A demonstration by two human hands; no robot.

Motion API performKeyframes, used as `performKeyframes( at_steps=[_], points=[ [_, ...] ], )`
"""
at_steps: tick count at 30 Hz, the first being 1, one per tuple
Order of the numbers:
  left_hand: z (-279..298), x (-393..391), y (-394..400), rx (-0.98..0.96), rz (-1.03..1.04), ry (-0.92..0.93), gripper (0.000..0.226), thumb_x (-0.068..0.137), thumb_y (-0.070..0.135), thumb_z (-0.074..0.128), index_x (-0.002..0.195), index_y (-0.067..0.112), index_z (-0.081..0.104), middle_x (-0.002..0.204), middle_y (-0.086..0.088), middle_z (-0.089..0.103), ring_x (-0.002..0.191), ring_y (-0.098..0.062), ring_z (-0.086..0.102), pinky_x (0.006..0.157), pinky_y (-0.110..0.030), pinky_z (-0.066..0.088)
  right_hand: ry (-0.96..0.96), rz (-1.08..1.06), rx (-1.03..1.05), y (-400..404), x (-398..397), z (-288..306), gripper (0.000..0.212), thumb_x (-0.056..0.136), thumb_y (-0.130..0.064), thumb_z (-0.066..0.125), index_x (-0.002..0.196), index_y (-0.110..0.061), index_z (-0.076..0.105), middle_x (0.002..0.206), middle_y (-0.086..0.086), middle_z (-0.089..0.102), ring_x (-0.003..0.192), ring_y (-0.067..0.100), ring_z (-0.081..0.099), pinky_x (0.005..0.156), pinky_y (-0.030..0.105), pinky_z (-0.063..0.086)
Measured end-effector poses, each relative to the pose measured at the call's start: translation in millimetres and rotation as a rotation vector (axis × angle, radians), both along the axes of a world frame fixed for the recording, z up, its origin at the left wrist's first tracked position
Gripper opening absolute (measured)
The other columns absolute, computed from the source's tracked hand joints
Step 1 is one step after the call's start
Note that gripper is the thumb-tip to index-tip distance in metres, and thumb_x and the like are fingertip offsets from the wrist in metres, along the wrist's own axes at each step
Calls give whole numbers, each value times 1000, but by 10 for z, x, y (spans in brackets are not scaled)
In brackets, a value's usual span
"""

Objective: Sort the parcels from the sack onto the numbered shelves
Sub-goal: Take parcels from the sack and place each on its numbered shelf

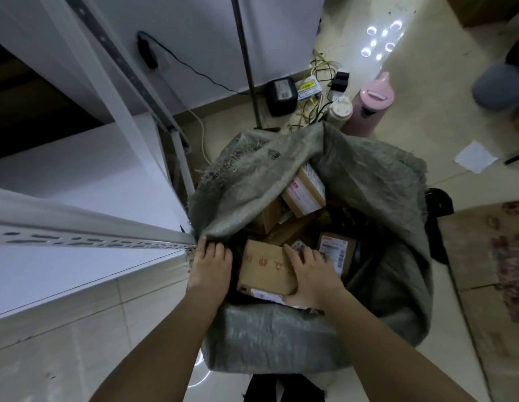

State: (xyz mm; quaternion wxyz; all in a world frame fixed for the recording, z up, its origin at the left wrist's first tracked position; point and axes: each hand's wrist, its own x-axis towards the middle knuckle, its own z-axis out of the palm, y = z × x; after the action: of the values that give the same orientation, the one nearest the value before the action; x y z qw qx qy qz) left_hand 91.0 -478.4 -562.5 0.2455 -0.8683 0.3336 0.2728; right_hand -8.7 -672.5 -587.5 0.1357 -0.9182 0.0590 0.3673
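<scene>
A grey woven sack (281, 338) stands open on the floor, filled with several cardboard parcels. My right hand (313, 274) grips the right side of a brown cardboard parcel (265, 266) with red characters on its top, thumb under its near edge. My left hand (210, 264) holds the sack's left rim beside that parcel. Further in lie a labelled box (306, 191) and a parcel with a red-and-white label (336, 249). The white metal shelves (78, 216) rise at my left, their slotted post touching the sack's rim.
Behind the sack stand a pink kettle (371, 104), a white cup, a black adapter (281, 94) and tangled cables around a metal pole (246, 62). A patterned rug (502, 256) lies at the right, a paper sheet (475, 156) on the tiles, another person's leg at far right.
</scene>
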Motion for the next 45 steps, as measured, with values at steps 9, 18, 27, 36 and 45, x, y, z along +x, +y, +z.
performKeyframes(
  at_steps=[9,18,27,36,45],
  points=[
    [503,-74,-348,-98,62,128,67,94,28,41,152,10,12,154,-9,27,141,-26,26,118,-46,-1,138,-897,470,-321,-167,607,87,79,-60,65,149,-41,18,146,9,29,127,30,42,105,40,40],
    [982,-149,-614,-849,1291,792,67,89,58,50,139,14,39,138,-2,49,120,-19,51,100,-33,41,193,-1543,927,-383,-275,1092,47,79,-58,64,116,-29,59,108,1,71,107,19,61,103,46,43],
    [1069,-265,-662,-864,1508,1054,86,65,66,69,138,33,39,124,-4,61,103,-23,64,76,-38,57,126,-1595,1042,-373,-231,1141,52,81,-64,58,120,-31,57,115,1,69,113,23,59,95,43,44],
    [1073,-360,-711,-875,782,108,123,60,56,82,150,17,7,147,-5,17,136,-27,27,107,-42,36,-94,-1601,1053,-277,-20,1315,72,80,-68,55,139,-29,43,138,-2,50,127,23,47,108,48,38],
    [1422,-230,-375,-1041,212,-177,111,50,40,90,138,8,31,134,-16,34,125,-38,39,98,-52,43,-57,-1696,1378,-318,101,1925,58,88,-69,40,115,-23,64,107,7,72,109,30,59,97,49,46]
  ],
)
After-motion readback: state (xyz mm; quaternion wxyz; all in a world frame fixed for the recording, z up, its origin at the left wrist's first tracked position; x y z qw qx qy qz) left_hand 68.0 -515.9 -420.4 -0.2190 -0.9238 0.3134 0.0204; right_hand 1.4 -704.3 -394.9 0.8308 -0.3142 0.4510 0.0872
